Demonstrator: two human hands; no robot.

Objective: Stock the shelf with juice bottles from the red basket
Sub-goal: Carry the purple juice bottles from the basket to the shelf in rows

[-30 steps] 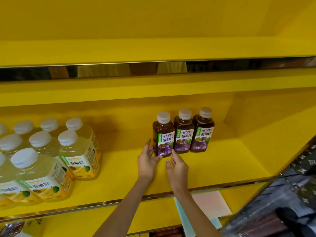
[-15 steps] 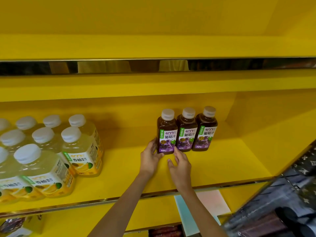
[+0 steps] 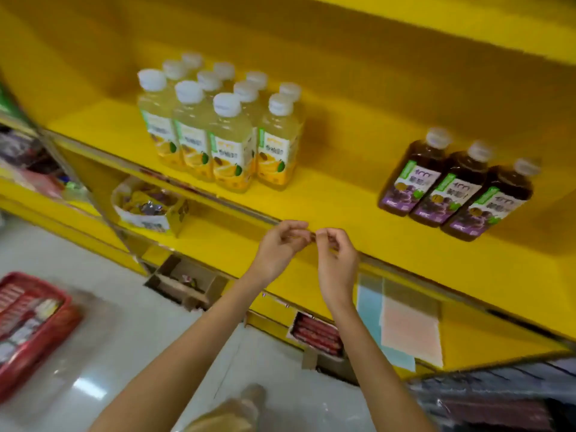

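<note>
At the front edge of the yellow shelf (image 3: 343, 194), the left hand (image 3: 280, 247) and right hand (image 3: 338, 260) hover close together, loosely curled, empty. Three dark purple white-capped juice bottles (image 3: 452, 188) stand touching farther back.

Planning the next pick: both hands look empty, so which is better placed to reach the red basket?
Left, probably. The left hand holds nothing and is nearer the red basket, which sits low at far left. The right hand, also empty, would have to cross over.
</note>
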